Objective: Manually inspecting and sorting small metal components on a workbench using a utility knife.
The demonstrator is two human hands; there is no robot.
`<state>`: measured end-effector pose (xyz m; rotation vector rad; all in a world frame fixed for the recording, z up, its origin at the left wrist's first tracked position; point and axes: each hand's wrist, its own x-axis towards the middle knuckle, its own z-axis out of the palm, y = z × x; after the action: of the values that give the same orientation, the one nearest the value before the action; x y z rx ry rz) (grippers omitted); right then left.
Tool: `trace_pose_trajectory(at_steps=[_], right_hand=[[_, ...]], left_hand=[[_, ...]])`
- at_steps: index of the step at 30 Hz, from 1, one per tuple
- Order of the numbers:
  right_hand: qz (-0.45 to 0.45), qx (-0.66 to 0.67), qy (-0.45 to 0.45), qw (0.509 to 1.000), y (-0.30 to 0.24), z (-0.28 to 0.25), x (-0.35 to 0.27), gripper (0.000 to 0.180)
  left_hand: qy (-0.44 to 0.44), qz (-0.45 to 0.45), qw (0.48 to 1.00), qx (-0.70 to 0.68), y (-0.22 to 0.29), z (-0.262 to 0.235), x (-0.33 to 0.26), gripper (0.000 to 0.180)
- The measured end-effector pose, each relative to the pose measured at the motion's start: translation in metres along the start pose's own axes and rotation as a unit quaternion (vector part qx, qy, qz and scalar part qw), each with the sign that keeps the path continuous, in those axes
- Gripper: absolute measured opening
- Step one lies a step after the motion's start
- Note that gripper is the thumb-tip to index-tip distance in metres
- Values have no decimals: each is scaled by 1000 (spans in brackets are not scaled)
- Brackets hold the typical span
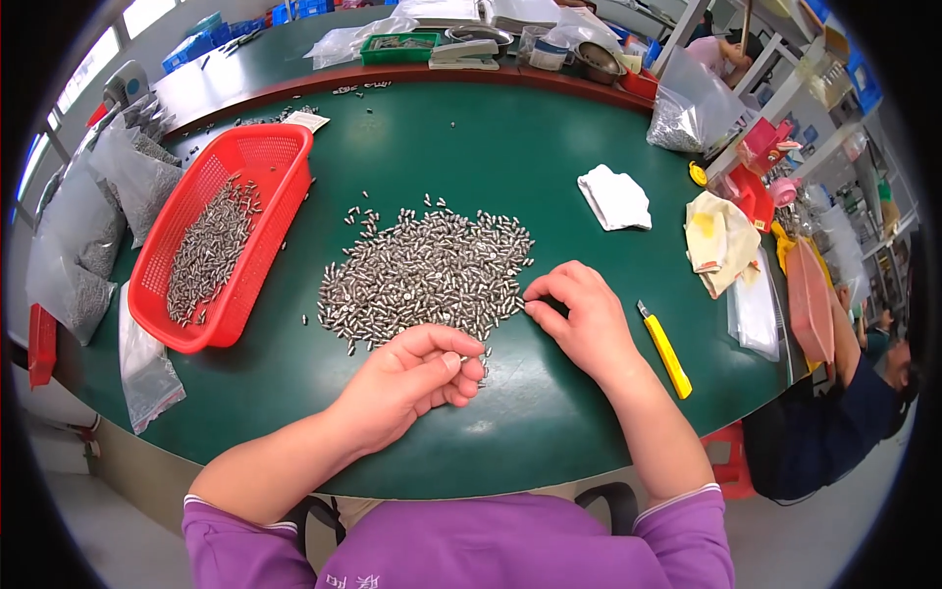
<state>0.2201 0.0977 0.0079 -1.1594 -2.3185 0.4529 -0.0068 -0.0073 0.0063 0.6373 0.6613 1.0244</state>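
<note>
A broad heap of small silvery metal parts (422, 270), short and pointed like little screws, is spread on the green table (549, 422). At the heap's near edge my left hand (422, 371) is closed, thumb against the fingers, with one small metal part (464, 359) showing at the fingertips. My right hand (579, 309) touches the heap's right edge, its thumb and forefinger bent toward each other. Whether a part sits between those fingertips is too small to tell. To the left, a red plastic basket (270, 231) holds more of the same parts.
Right of my right hand lies a yellow utility knife (667, 353). Beyond it are a folded white cloth (615, 198) and a stained cream cloth (721, 240). Filled plastic bags (78, 236) line the left edge. A green tray (400, 47) stands at the back. Another person (834, 422) sits at right.
</note>
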Motion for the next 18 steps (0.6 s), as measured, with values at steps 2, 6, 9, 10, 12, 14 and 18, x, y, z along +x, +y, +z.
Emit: trace_pose_trajectory(at_steps=[2,6,9,10,12,14,18], right_hand=[[-4,-13,-2,1000,0,0,0,11],[17,65,13,998,-7,3,0,8],[60,185,15,981,-18,4,-4,8],[30,199,26,979,-22,5,-5,8],[-41,220,39,974,-32,3,-5,12],[-74,250,12,965,-43,-1,-4,13],[-116,276,-38,953,-58,-6,4,17]], left_hand=[[15,-7,1000,-11,1,3,1,16],[2,-4,999,-53,-1,-1,2,17],[0,4,998,-58,-1,-3,3,15],[-1,6,998,-57,-2,-4,3,15],[-7,18,999,-43,-2,-5,4,16],[-13,26,999,-40,-2,-5,5,16],[-21,34,998,-43,-1,-4,3,15]])
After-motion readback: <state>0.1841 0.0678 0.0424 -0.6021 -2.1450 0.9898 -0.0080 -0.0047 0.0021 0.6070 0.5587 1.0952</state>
